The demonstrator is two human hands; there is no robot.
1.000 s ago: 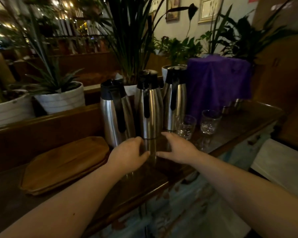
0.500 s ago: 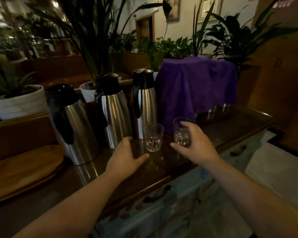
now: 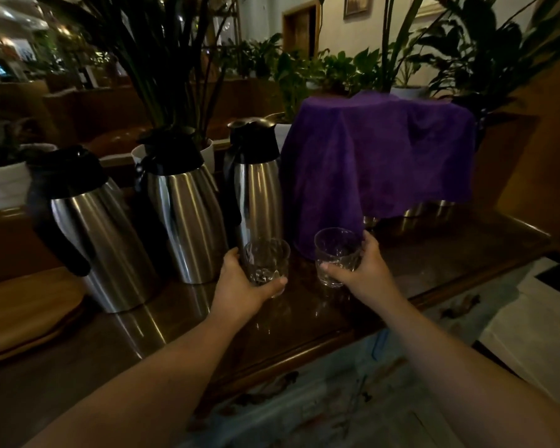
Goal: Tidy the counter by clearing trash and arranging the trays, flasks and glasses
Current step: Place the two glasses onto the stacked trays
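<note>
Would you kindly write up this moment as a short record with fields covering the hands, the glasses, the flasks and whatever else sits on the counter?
left hand: wrapped around the left glass
right hand: wrapped around the right glass
glasses: two, clear, upright, apart from each other
flasks: three steel, black-topped, in a row: left flask, middle flask, right flask
wooden tray: at the left end of the counter
purple cloth: draped over something hidden, right of the flasks
</note>
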